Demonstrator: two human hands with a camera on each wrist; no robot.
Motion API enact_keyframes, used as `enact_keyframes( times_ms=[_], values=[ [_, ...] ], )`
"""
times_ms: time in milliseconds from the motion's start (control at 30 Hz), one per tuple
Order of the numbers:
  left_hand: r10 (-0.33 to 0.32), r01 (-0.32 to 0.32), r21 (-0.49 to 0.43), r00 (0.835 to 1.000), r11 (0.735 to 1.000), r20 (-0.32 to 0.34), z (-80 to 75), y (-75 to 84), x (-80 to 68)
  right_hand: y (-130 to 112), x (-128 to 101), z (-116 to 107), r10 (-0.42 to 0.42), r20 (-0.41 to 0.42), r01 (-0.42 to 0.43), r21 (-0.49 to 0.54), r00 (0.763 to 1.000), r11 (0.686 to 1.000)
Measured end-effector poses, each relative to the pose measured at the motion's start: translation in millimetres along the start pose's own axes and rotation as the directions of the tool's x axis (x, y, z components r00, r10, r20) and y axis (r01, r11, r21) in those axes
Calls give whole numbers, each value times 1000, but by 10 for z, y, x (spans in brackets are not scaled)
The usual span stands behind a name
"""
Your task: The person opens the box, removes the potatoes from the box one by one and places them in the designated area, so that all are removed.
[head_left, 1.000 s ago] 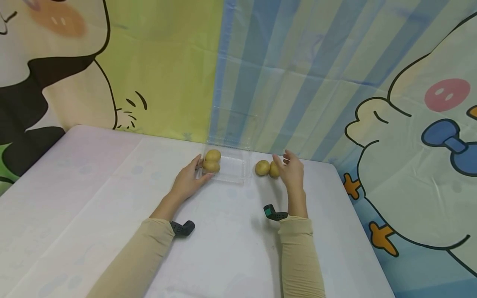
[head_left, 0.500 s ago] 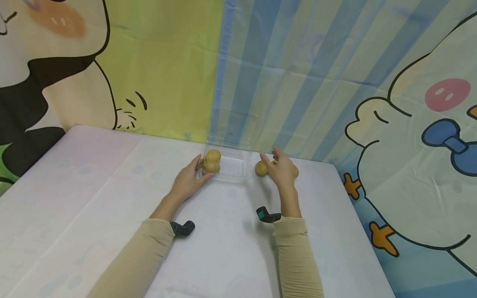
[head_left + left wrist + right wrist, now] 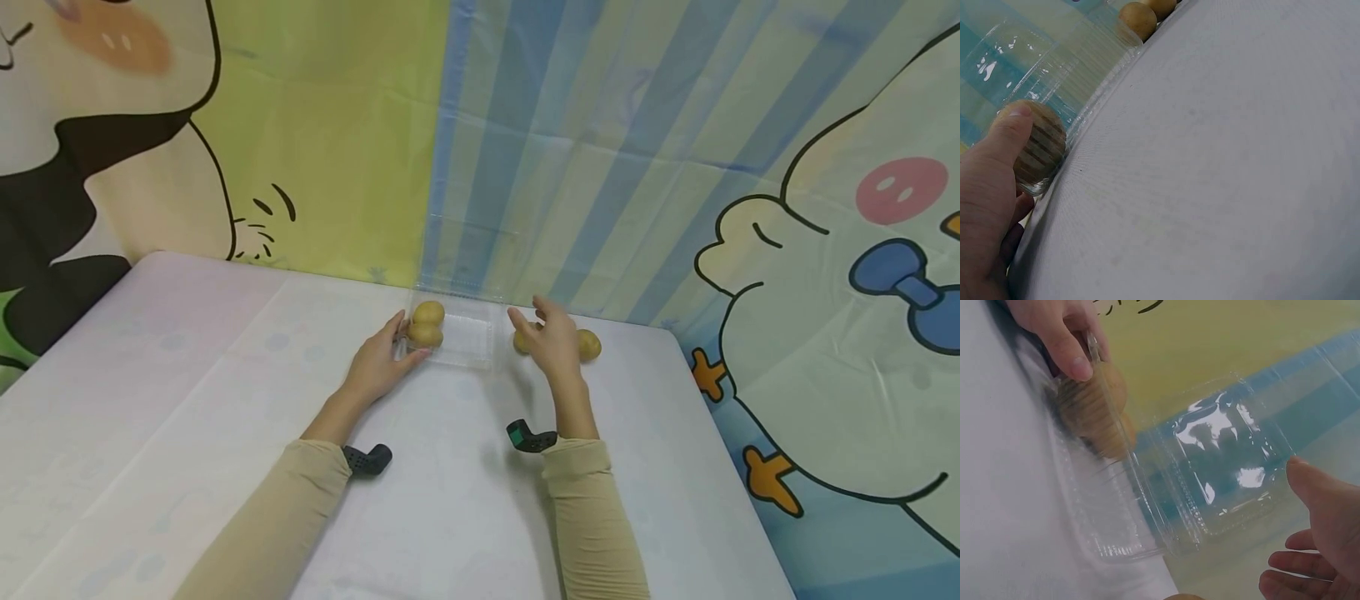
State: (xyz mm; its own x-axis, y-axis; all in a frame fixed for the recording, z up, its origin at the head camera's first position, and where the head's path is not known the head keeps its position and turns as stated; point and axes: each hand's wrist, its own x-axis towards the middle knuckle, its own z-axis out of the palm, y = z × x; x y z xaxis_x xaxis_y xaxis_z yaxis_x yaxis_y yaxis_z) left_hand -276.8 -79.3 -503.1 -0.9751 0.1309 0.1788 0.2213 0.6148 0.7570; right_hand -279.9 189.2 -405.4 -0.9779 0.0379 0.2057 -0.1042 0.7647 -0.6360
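At the table's far edge, near twelve o'clock: one clear plastic container, hinged, lid raised on the twelve o'clock side. Contents: two round yellow-brown potatoes, or potato-like produce, touching, gathered toward nine o'clock; the three o'clock half bare.

Left hand: at the container's nine o'clock end, fingers and thumb curled round it, thumb laid over the wall in front of a potato.

Right hand: at three o'clock from the container, thumb well apart from the fingers, nothing held.

Loose stock, on the white table: one potato at nine o'clock from the right hand, partly covered by it; another potato at three o'clock, just beside the hand. A yellowish sliver shows between; whether it is a further piece cannot be told.

Handling, by judgement. Container: light, thin-walled, springy, apt to slide or buckle if squeezed; best held low at its nine o'clock corner, where the loaded end gives weight. Lid: flimsy, likely to swing; take it by the outer rim. Potatoes: firm, fairly dense for their size, smooth, prone to rolling; best taken round the widest part, thumb opposing fingers, with modest pressure to avoid bruising.
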Motion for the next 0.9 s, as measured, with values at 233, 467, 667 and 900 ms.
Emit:
enact_keyframes(
  times_ms=[233, 467, 667, 900],
  values=[
    [-8, 8, -2, 1000, 1000, 3, 0, 1, -5, -85, -25, 66, -27, 20, 27, -10, 999, 1000],
    [-3, 3, 0, 1000, 1000, 4, 4, -8, 1, -153, -48, 139, -45, 38, 49, -87, 998, 995],
    [-8, 8, 7, 1000, 1000, 2, 16, -22, 12, -194, -49, 233, -61, 84, 65, -41, 995, 997],
    [-10, 10, 11, 1000, 1000, 1, 23, -31, 22, -235, -64, 341, -95, 104, 97, -23, 990, 995]
  ],
)
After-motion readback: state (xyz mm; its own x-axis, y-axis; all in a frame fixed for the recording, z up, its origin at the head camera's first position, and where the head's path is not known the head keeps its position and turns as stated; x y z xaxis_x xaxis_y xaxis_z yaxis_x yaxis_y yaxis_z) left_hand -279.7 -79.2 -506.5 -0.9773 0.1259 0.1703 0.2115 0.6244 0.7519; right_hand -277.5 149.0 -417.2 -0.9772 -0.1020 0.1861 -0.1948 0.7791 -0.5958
